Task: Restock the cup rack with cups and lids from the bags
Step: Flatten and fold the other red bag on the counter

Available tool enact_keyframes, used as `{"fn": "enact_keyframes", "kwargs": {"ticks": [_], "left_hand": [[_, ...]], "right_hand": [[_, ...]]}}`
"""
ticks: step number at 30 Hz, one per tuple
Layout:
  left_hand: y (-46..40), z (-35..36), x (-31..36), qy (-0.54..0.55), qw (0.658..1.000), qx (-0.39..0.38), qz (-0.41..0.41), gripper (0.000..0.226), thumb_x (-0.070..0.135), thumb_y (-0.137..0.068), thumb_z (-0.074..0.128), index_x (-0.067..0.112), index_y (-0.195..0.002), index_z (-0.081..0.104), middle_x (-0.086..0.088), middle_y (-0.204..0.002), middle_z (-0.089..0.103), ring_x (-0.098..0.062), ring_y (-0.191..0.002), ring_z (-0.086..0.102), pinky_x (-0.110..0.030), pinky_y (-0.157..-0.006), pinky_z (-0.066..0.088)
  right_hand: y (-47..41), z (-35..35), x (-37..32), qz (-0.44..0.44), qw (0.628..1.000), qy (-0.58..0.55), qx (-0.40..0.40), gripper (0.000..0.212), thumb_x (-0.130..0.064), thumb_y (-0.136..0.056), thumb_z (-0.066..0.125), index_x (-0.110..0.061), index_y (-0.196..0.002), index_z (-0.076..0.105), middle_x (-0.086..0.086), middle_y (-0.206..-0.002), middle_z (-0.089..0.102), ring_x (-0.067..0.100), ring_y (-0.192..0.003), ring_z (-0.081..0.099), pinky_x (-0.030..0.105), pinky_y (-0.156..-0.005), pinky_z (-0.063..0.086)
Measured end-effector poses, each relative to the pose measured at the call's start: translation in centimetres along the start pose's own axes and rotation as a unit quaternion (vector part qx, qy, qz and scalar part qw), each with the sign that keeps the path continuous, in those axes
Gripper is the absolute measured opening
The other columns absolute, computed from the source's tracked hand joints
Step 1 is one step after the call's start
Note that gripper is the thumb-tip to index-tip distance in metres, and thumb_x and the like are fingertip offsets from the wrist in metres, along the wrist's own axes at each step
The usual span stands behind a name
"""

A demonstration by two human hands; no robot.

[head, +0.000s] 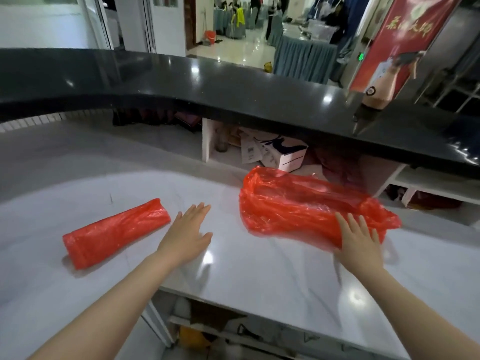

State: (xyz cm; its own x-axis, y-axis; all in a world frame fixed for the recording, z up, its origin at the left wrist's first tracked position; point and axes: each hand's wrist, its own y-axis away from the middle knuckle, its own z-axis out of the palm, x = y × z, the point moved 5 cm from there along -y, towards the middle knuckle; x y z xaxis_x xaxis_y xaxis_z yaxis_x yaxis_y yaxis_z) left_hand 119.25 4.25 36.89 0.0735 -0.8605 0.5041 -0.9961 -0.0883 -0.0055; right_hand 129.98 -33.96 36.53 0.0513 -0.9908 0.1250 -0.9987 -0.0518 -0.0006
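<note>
Head view shows two red plastic bags on a white marble counter (259, 268): a tightly rolled bag (114, 232) at left and a loose, crumpled bag (298, 203) at right. The left hand (187, 235) hovers flat between them, fingers straight; the right hand (361, 245), fingers straight, rests on the loose bag's near edge. A black raised countertop (233, 87) runs behind, with a red banner (405, 35) beyond.

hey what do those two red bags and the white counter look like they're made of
Both red bags, the rolled one and the loose one, look like thin translucent plastic film: crinkled, glossy. The white counter seems polished marble or an imitation: grey veins, mirror-like reflections.
</note>
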Motion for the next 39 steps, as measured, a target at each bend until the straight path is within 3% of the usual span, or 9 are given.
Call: {"fn": "enact_keyframes", "kwargs": {"ticks": [4, 7, 13, 21, 26, 29, 33, 36, 39], "left_hand": [[0.4, 1.0, 0.6, 0.063, 0.996, -0.001, -0.064, 0.062, 0.028, -0.094, 0.052, 0.026, -0.150, 0.023, 0.005, -0.158, 0.020, -0.011, -0.146, 0.009, -0.034, -0.118, 0.008], [0.6, 2.1, 2.1, 0.097, 0.991, 0.004, -0.090, 0.061, 0.026, -0.092, 0.057, 0.028, -0.146, 0.031, 0.004, -0.156, 0.027, -0.012, -0.145, 0.018, -0.034, -0.116, 0.021], [0.1, 5.6, 8.8, 0.219, 0.965, 0.017, -0.144, 0.068, 0.037, -0.086, 0.065, 0.016, -0.144, 0.038, -0.002, -0.147, 0.041, -0.018, -0.132, 0.042, -0.025, -0.101, 0.034], [-0.2, 7.7, 19.1, 0.504, 0.858, -0.001, -0.098, 0.033, 0.023, -0.091, 0.061, 0.027, -0.123, 0.051, 0.008, -0.112, 0.067, -0.010, -0.099, 0.067, -0.025, -0.076, 0.056], [-1.6, 7.6, 20.0, 0.557, 0.813, 0.082, -0.148, 0.024, 0.018, -0.088, 0.064, 0.011, -0.111, 0.065, -0.008, -0.096, 0.074, -0.020, -0.084, 0.070, -0.030, -0.070, 0.058], [-1.3, 7.7, 18.9, 0.603, 0.767, 0.124, -0.183, 0.012, 0.012, -0.090, 0.058, 0.012, -0.098, 0.067, -0.002, -0.077, 0.075, -0.014, -0.067, 0.070, -0.025, -0.054, 0.055], [-1.0, 7.6, 18.4, 0.653, 0.725, 0.112, -0.186, 0.024, 0.027, -0.094, 0.052, 0.015, -0.114, 0.061, -0.001, -0.084, 0.074, -0.015, -0.070, 0.070, -0.025, -0.053, 0.053], [-0.4, 7.0, 18.1, 0.636, 0.738, 0.127, -0.188, 0.061, 0.064, -0.080, 0.048, 0.024, -0.125, 0.051, 0.005, -0.083, 0.073, -0.010, -0.068, 0.070, -0.023, -0.054, 0.052], [-0.1, 6.9, 17.9, 0.542, 0.818, 0.124, -0.148, 0.078, 0.069, -0.072, 0.059, 0.050, -0.140, 0.026, 0.006, -0.126, 0.061, -0.018, -0.104, 0.066, -0.034, -0.076, 0.057]], "right_hand": [[-1.4, -0.1, 0.4, 0.007, 0.998, 0.050, -0.022, 0.037, -0.017, -0.079, 0.052, -0.024, -0.115, 0.052, 0.001, -0.115, 0.063, 0.025, -0.114, 0.053, 0.048, -0.108, 0.029], [-1.9, -1.2, -1.5, -0.069, 0.990, -0.123, -0.030, 0.016, -0.022, -0.080, 0.054, -0.020, -0.094, 0.059, 0.006, -0.099, 0.070, 0.028, -0.096, 0.062, 0.035, -0.084, 0.044], [-0.8, -6.3, -2.2, -0.124, 0.862, -0.490, -0.032, 0.012, -0.016, -0.083, 0.060, -0.028, -0.082, 0.063, -0.012, -0.065, 0.067, 0.003, -0.056, 0.062, 0.017, -0.052, 0.044], [0.9, -7.1, -2.9, -0.144, 0.699, -0.678, -0.175, 0.008, -0.022, -0.089, 0.065, -0.020, -0.097, 0.064, -0.001, -0.083, 0.075, 0.015, -0.074, 0.072, 0.025, -0.064, 0.056], [0.7, -6.8, -3.2, -0.263, 0.719, -0.617, -0.178, 0.032, -0.040, -0.097, 0.048, -0.021, -0.119, 0.063, -0.003, -0.110, 0.069, 0.009, -0.103, 0.064, 0.028, -0.092, 0.050], [0.0, -5.4, -1.8, -0.308, 0.758, -0.542, -0.191, 0.063, -0.040, -0.082, 0.071, -0.033, -0.138, 0.044, -0.018, -0.124, 0.057, -0.008, -0.115, 0.052, 0.014, -0.090, 0.043], [-0.1, -3.5, -1.2, -0.315, 0.806, -0.459, -0.202, 0.044, -0.028, -0.072, 0.078, -0.037, -0.112, 0.060, -0.013, -0.091, 0.065, -0.005, -0.077, 0.062, 0.025, -0.074, 0.054], [-0.3, -3.8, -1.4, -0.271, 0.802, -0.507, -0.160, 0.020, -0.015, -0.081, 0.067, -0.034, -0.078, 0.064, -0.008, -0.068, 0.061, 0.000, -0.055, 0.059, 0.022, -0.049, 0.051], [-0.3, -3.8, -1.6, -0.256, 0.808, -0.511, -0.139, 0.026, -0.013, -0.084, 0.062, -0.037, -0.073, 0.062, -0.014, -0.062, 0.059, 0.001, -0.055, 0.056, 0.022, -0.050, 0.052]]}}
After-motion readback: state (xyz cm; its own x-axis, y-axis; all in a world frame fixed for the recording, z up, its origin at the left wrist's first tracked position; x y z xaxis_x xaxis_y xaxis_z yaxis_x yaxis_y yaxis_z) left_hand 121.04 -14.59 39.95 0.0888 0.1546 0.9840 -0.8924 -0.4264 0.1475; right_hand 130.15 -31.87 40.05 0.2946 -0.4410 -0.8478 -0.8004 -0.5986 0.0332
